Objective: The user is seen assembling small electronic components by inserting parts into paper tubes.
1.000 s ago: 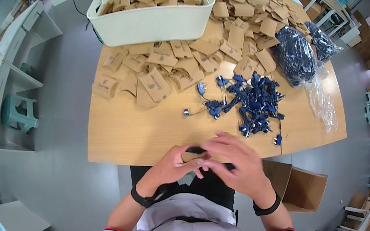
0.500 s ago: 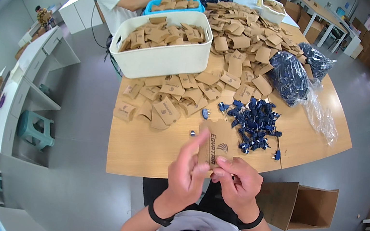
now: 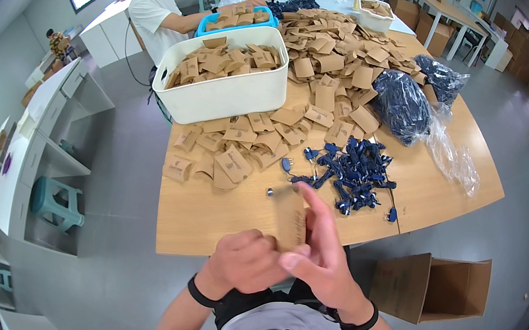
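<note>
Just beyond the table's near edge, a brown cardboard pillow box [image 3: 289, 217] stands tilted between my hands, slightly blurred. My left hand [image 3: 241, 260] is closed with curled fingers at its lower left end. Along its right side my right hand [image 3: 326, 265] grips it, with the index finger stretched up to the far end and the thumb near the lower end. Whether anything is inside the box cannot be seen. Beyond it lies a heap of bundled navy cords with pronged plugs [image 3: 362, 174]. A few loose pieces lie left of that heap.
Flat-looking pillow boxes [image 3: 234, 163] spread across the table's left, with a large pile [image 3: 330, 43] farther back. A white bin [image 3: 227, 92] and a blue basket [image 3: 271, 21] hold more. Plastic bags of navy items [image 3: 400, 107] lie right. An open carton [image 3: 426, 286] stands on the floor.
The pillow box has turned more edge-on and moved slightly left and nearer. My left hand has curled from outstretched fingers into a closed grip; my right index finger now extends along the box.
</note>
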### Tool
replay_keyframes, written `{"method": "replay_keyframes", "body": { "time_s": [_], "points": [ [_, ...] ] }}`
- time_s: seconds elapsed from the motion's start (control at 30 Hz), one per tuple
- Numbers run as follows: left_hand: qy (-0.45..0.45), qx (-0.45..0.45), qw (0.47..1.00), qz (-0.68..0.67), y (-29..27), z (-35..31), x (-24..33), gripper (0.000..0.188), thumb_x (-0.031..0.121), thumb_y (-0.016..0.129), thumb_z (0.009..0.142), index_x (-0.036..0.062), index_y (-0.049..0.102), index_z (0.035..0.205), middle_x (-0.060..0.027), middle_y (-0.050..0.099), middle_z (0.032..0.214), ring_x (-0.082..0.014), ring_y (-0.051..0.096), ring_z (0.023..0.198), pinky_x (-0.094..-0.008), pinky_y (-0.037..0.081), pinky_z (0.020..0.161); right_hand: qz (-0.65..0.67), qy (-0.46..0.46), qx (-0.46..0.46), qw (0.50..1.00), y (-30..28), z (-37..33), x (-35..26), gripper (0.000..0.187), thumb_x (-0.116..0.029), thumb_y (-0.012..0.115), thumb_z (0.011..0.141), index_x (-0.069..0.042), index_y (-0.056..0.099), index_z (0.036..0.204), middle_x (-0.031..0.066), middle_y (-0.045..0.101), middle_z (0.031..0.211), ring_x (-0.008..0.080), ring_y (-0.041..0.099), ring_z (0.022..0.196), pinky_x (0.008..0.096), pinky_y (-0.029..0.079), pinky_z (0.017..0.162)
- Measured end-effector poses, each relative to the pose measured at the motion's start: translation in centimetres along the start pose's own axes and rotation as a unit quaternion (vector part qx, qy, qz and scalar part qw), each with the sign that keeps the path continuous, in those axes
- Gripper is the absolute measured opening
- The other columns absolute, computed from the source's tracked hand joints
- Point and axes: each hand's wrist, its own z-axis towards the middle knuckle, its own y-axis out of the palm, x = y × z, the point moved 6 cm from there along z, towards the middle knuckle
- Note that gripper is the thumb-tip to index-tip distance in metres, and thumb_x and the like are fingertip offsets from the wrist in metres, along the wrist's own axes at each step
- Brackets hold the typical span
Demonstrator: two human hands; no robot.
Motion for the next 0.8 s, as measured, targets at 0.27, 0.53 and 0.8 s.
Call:
{"method": "replay_keyframes", "body": {
  "time_s": [0.27,0.53,0.8],
  "points": [
    [-0.194,-0.037,0.962,-0.188,-0.2,2.4,-3.5,0.012,0.020,0.073,0.079,0.0082,0.070,0.080,-0.0111,0.066,0.109,-0.0300,0.052,0.108,-0.0417,0.040,0.091,0.148,0.188,-0.167,0.957,0.9,0.0,2.4,0.040,-0.017,0.055,0.096,-0.003,0.043,0.131,0.0052,0.055,0.104,0.0097,0.052,0.078,0.0229,0.044,0.070],
    [-0.159,-0.199,0.915,-0.312,1.9,1.3,-4.6,0.026,0.025,0.066,0.086,0.0047,0.066,0.070,-0.0170,0.057,0.129,-0.0311,0.041,0.118,-0.0463,0.026,0.106,-0.021,0.261,-0.131,0.956,-0.1,0.7,2.2,0.029,-0.025,0.067,0.092,-0.002,0.060,0.109,-0.0029,0.059,0.080,0.0024,0.051,0.067,0.0207,0.040,0.054],
    [-0.356,0.006,0.820,-0.448,3.6,-1.9,-4.8,0.016,0.014,0.068,0.085,0.0047,0.062,0.097,-0.0126,0.038,0.128,-0.0193,0.042,0.111,-0.0292,0.035,0.093,-0.328,0.000,-0.026,0.944,0.6,1.6,1.1,0.031,-0.009,0.069,0.083,0.000,0.060,0.111,0.0194,0.064,0.093,0.0381,0.063,0.081,0.0377,0.051,0.072]
  ]
}}
